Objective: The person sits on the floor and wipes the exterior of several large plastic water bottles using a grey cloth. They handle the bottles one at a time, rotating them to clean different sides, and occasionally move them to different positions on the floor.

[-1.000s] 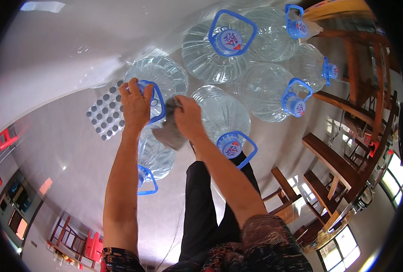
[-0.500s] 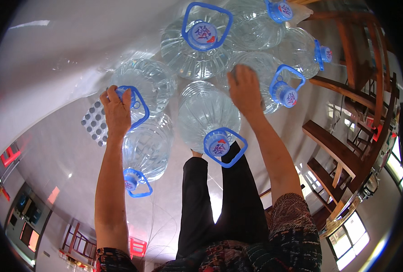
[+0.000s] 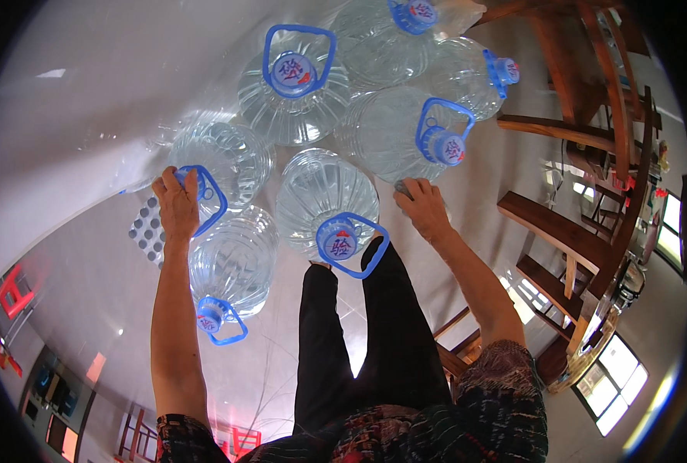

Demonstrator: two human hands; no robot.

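Observation:
Several large clear water jugs with blue caps and handles stand close together on a pale glossy floor. My left hand (image 3: 177, 204) is closed on the blue handle of the left jug (image 3: 224, 158). My right hand (image 3: 423, 208) is shut on a small grey cloth, pressed against the lower side of the right jug (image 3: 394, 131). Between my hands stands another jug (image 3: 324, 197), its blue cap (image 3: 342, 245) facing up. A fourth jug (image 3: 231, 266) stands by my left forearm. My legs in black trousers (image 3: 359, 339) are below.
More jugs (image 3: 293, 92) (image 3: 467, 73) stand further back. A round metal floor drain (image 3: 148, 231) lies left of my left hand. Dark wooden chairs and a table (image 3: 583, 239) crowd the right side. Windows glow at lower right.
My right hand has moved right, from the middle jug to the lower side of the right jug. My left hand keeps its grip on the left jug's handle. The view has shifted forward.

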